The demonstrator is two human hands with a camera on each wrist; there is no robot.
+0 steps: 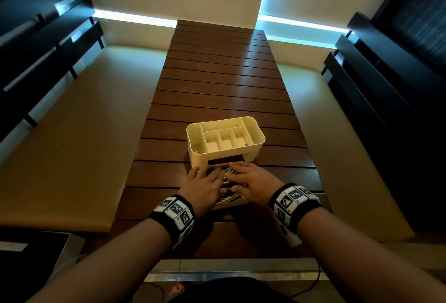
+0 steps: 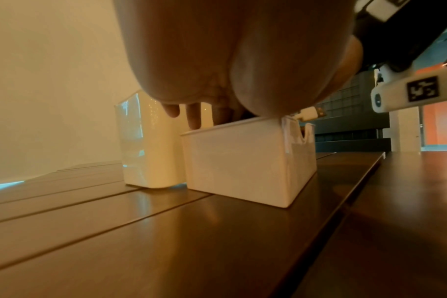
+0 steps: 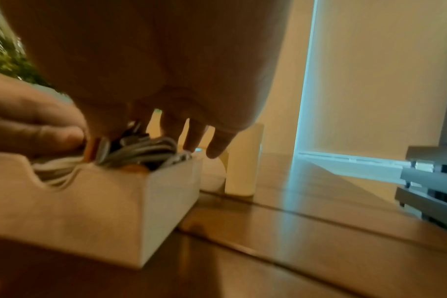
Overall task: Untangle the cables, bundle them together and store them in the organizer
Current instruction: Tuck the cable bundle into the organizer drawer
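White cables point(image 3: 140, 151) are lying heaped in small box point(image 3: 89, 201), directly under both my hands. I am pressing left hand point(image 1: 205, 182) and right hand point(image 1: 251, 182) down flat, fingers spread, equally near. Organizer point(image 1: 258, 133) is standing just beyond, long axis crosswise.

One cream plastic compartmented organizer point(image 1: 251, 144), one small white open box point(image 2: 242, 161) of tangled pale cables point(image 3: 138, 151) (uncountable), two hands, one brown slatted wooden table point(image 1: 217, 85).
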